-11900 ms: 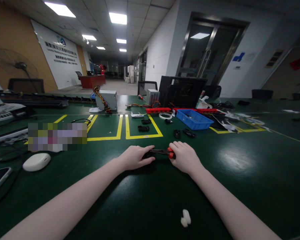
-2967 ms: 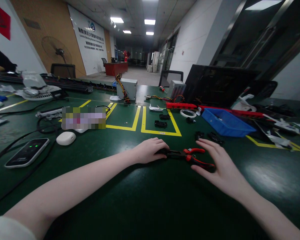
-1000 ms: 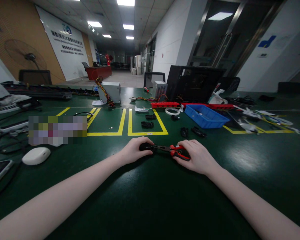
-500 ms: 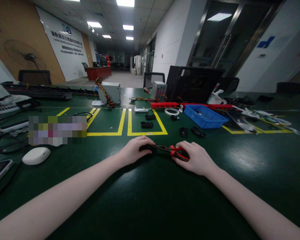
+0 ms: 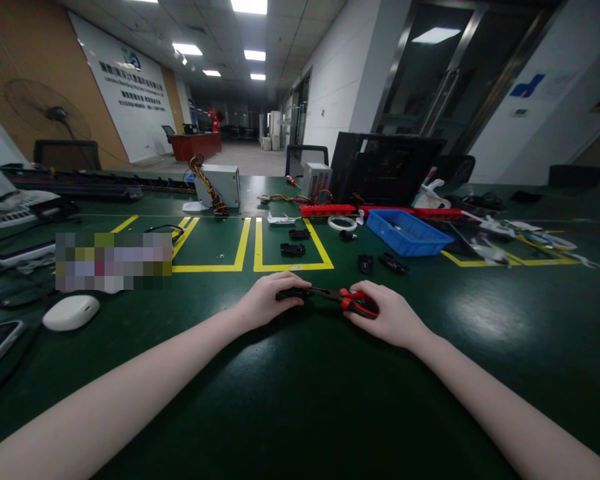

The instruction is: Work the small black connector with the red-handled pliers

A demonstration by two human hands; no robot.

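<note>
Red-and-black long-nose pliers [image 5: 341, 297] lie across the middle of the view, jaws pointing left. My right hand [image 5: 387, 313] is closed around their handles. My left hand [image 5: 270, 299] grips a small black plastic part [image 5: 291, 293] between thumb and fingers, partly hidden by them. The pliers' tips meet that part; whether they clamp it I cannot tell. Similar black pieces lie beyond: two [image 5: 293, 250] inside a yellow taped frame and two more [image 5: 365, 264] to its right.
A blue bin [image 5: 407, 233] stands at the back right, near a white cable coil [image 5: 343, 223]. Behind are a grey power supply with wires [image 5: 223, 187], a red power strip [image 5: 329, 211] and a black computer case [image 5: 385, 170]. A white earbud case [image 5: 71, 313] lies left.
Three seconds ago my right hand was spread open beside the handles; it has since closed on them. Over the last second the handles have drawn slightly closer together.
</note>
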